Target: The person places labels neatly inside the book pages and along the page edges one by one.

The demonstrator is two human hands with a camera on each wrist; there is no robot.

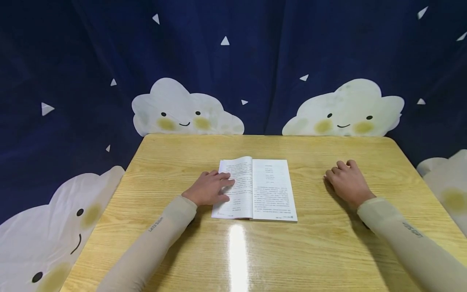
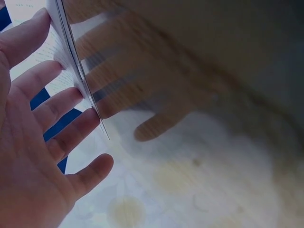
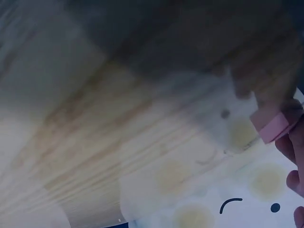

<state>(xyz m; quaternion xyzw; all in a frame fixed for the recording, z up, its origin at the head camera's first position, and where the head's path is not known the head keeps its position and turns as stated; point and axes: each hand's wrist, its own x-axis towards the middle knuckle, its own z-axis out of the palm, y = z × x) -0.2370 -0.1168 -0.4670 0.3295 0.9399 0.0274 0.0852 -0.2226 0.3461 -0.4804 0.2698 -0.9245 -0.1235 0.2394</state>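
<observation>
An open book lies on the table, its left page bulging a little toward the spine. My left hand rests at the outer part of the left page, fingers spread and mostly straight. In the left wrist view, the fingertips of the left hand touch the book's edge. My right hand lies on the table to the right of the book, its fingers curled. A small pink block shows at its fingers in the right wrist view, held there; the head view hides it.
The light wood table has a glossy top that mirrors the hands and a bright light streak in front of the book. A dark blue curtain with smiling clouds and white triangles hangs behind and beside the table.
</observation>
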